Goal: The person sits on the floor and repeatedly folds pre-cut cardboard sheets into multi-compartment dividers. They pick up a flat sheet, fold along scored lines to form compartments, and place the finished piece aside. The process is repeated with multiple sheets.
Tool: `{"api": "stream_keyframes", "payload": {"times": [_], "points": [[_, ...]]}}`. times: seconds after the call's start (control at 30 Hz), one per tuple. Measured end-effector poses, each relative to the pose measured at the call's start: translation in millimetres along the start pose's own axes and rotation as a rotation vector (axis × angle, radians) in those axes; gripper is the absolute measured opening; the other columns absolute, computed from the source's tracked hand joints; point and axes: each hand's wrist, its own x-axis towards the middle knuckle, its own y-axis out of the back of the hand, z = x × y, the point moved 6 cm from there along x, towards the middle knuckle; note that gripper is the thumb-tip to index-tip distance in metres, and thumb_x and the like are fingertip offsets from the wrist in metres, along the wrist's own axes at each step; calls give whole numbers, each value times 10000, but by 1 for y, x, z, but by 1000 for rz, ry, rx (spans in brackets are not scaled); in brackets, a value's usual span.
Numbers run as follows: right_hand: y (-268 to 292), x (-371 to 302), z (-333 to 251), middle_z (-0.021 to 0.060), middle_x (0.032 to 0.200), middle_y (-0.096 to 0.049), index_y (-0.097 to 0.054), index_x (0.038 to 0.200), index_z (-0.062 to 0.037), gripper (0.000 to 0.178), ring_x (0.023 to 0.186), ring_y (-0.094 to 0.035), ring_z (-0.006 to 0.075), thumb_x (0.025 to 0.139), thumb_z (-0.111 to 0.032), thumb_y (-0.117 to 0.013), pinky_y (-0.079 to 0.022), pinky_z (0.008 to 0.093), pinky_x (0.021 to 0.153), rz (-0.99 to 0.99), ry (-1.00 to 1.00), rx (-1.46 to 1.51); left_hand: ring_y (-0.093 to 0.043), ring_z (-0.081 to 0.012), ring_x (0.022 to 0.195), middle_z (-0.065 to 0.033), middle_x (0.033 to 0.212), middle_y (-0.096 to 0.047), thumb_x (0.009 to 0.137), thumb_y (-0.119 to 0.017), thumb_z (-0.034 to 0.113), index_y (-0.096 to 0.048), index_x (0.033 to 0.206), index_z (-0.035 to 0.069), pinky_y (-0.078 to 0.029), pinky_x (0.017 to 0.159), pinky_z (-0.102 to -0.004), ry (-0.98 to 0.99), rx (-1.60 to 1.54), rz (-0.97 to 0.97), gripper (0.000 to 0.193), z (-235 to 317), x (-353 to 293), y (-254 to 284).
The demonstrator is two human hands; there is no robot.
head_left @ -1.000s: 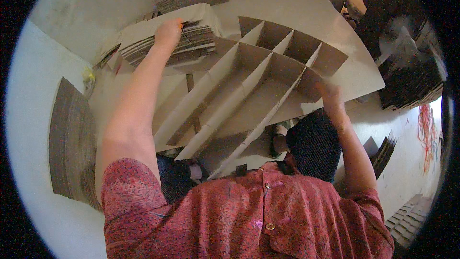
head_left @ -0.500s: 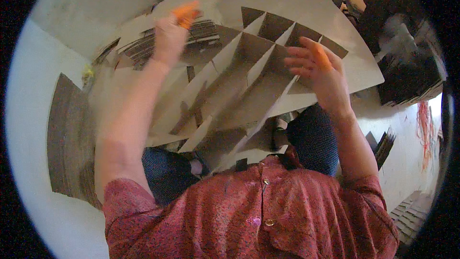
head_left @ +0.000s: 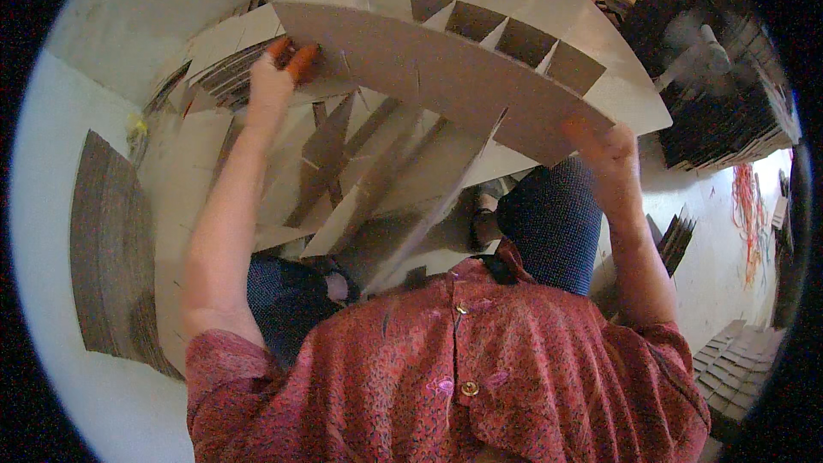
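A long brown cardboard strip with slits along it stretches between my two hands. My left hand, with orange coverings on its fingers, pinches the strip's left end. My right hand is closed on the right end, slightly blurred. Behind and below the strip stands a partly interlocked cardboard divider grid, its cells showing beyond the strip's far edge. A slanting divider piece of the grid runs toward me, its top meeting the strip near a slit. Whether the slits are engaged I cannot tell.
Beside my left hand lies a stack of cardboard strips. More stacked cardboard stands at the far left, and a dark pile at the right. Red string hangs at the right. The pale table curves behind the grid.
The long strip now spans both hands across the grid. My left hand has come down nearer; my right hand, open before, has moved nearer and closed on the strip's end.
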Motion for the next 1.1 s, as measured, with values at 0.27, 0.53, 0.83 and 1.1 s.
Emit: {"api": "stream_keyframes", "payload": {"times": [0.27, 0.53, 0.83, 1.1], "points": [[-9, -10, -12, 58, 760, -662, -637, 938, 14, 152, 710, -578, 94, 864, -107, -582, -470, 262, 637, -3, -12, 17, -595, -121, 762, -64, 887, -648, 823, -661, 173, -605, 1034, -19, -485, 662, -242, 55, -316, 10, 290, -5, -6, -5], [-32, -29, 50, 27, 827, -656, -627, 973, 10, 162, 745, -513, 83, 899, -107, -542, -460, 267, 665, -93, -82, -74, -587, -116, 717, -61, 856, -662, 801, -687, 183, -636, 986, -9, -456, 654, -253, 231, 7, -179, 271, -46, -16, -29], [-41, -30, 43, 95, 791, -657, -622, 943, 4, 123, 701, -523, 101, 867, -75, -567, -457, 278, 637, -105, -66, -3, -588, -177, 668, -117, 798, -642, 812, -669, 198, -626, 967, -25, -467, 625, -285, -255, 375, 147, 275, 27, -62, -19], [-44, -36, 66, 172, 840, -656, -606, 1064, -23, 247, 692, -616, 175, 829, -94, -622, -487, 330, 630, -262, -27, -109, -556, -136, 590, -88, 731, -617, 750, -732, 226, -649, 894, 14, -463, 565, -261, -287, 342, -48, 269, 61, -102, -49]]}}
